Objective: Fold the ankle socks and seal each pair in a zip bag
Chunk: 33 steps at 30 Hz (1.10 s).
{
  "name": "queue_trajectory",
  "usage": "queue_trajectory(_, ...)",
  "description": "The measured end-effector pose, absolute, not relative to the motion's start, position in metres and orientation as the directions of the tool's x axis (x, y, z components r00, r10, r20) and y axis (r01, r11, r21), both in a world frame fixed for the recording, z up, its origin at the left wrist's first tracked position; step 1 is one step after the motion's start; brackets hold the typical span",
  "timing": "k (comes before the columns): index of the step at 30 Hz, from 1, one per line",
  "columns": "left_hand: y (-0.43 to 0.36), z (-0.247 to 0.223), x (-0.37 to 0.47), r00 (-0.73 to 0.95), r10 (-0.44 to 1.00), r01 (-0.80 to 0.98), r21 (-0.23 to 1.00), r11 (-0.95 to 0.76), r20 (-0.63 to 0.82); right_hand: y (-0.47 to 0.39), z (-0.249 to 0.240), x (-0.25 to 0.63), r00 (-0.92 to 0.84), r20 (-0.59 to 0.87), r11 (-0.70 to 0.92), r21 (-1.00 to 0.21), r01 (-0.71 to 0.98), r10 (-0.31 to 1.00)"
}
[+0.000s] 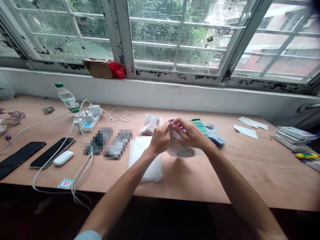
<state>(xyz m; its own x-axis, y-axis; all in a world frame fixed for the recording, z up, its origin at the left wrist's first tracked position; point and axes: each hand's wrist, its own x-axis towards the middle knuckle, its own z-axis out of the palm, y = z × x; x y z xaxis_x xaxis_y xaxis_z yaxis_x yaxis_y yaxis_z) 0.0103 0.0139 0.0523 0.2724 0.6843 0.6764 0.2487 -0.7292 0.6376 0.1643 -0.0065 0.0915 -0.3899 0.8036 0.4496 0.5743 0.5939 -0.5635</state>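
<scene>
A frosted translucent plastic bag (178, 151) hangs above the table, with a greyish item partly visible inside it. My left hand (160, 137) pinches the bag near its top edge. Close beside it, my right hand (191, 133) also has its fingers closed on the bag's upper part, the fingertips of both hands almost meeting. Behind my right hand lie a green sock (198, 125) and a grey-blue sock (215, 135), partly covered by the hand. To the left of the bag is a stack of flat frosted bags (142, 160). A filled bag (152, 123) rests behind that stack.
On the left are two phones (53, 151), a white earbud case (63, 158), a power strip (90, 120) with white cables, and a water bottle (67, 97). White paper slips (246, 131) and stacked boxes (293, 138) lie to the right. Windows stand behind the table (250, 173).
</scene>
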Motion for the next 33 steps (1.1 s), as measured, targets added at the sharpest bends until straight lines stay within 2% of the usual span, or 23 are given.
queue_trajectory(3, 0.015, 0.053, 0.008, 0.212, 0.688, 0.318, 0.616, -0.721, 0.695, -0.009, 0.087, 0.17, -0.383, 0.424, 0.571, -0.592, 0.568, 0.821)
queue_trajectory(7, 0.028, 0.058, -0.008, -0.032, 0.7, 0.422, 0.645, -0.638, 0.713, -0.015, 0.08, 0.194, -0.336, 0.339, 0.478, -0.607, 0.635, 0.879)
queue_trajectory(9, 0.036, 0.059, -0.018, -0.135, 0.691, 0.443, 0.667, -0.6, 0.71, -0.016, 0.078, 0.21, -0.319, 0.314, 0.446, -0.583, 0.679, 0.894)
queue_trajectory(12, 0.044, 0.058, -0.027, -0.199, 0.685, 0.438, 0.689, -0.577, 0.7, -0.016, 0.079, 0.225, -0.309, 0.304, 0.427, -0.506, 0.749, 0.901)
queue_trajectory(14, 0.045, 0.056, -0.027, -0.198, 0.697, 0.421, 0.702, -0.575, 0.69, -0.015, 0.08, 0.225, -0.316, 0.371, 0.46, -0.415, 0.785, 0.873)
queue_trajectory(17, 0.042, 0.052, -0.02, -0.131, 0.729, 0.384, 0.713, -0.587, 0.672, -0.015, 0.081, 0.208, -0.345, 0.548, 0.542, -0.248, 0.803, 0.762)
queue_trajectory(19, 0.039, 0.05, -0.013, -0.081, 0.749, 0.353, 0.722, -0.595, 0.657, -0.014, 0.081, 0.193, -0.385, 0.568, 0.57, -0.188, 0.8, 0.728)
queue_trajectory(22, 0.036, 0.048, -0.006, -0.039, 0.766, 0.318, 0.735, -0.599, 0.642, -0.012, 0.079, 0.177, -0.389, 0.514, 0.549, -0.202, 0.811, 0.764)
queue_trajectory(27, 0.033, 0.047, -0.002, 0.005, 0.768, 0.326, 0.725, -0.607, 0.641, -0.009, 0.076, 0.176, -0.356, 0.522, 0.512, -0.19, 0.838, 0.775)
queue_trajectory(33, 0.032, 0.043, 0.003, -0.037, 0.779, 0.345, 0.74, -0.578, 0.625, -0.017, 0.076, 0.17, -0.344, 0.493, 0.461, -0.135, 0.877, 0.799)
